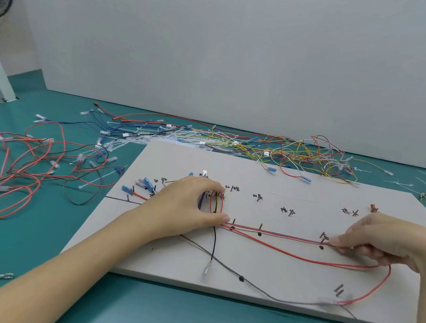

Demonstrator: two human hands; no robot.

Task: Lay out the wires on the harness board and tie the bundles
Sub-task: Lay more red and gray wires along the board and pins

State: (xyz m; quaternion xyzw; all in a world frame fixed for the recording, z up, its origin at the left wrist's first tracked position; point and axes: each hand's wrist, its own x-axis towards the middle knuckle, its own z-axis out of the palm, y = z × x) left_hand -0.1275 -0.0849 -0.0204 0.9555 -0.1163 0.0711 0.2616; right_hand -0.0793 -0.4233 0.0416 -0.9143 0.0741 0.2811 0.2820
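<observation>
- Routing the trunk run comes first: the left hand (188, 206), left of centre, has thumb and fingers curled around the wire bundle (215, 201) where it bends; it looks like a pinning grip.
- At the right edge of the frame the right hand (382, 239) pinches the straight wires (278, 233) between thumb and curled fingers, just beside a guide pin (323, 236).
- My advice: draw the run taut along the pins across the harness board (260, 271) while the left hand anchors the bend.
- One red wire (301, 257) sags below the run; gather it in before tying.
- A cable tie (294, 198) lies upper right on the board, apart from both hands.
</observation>
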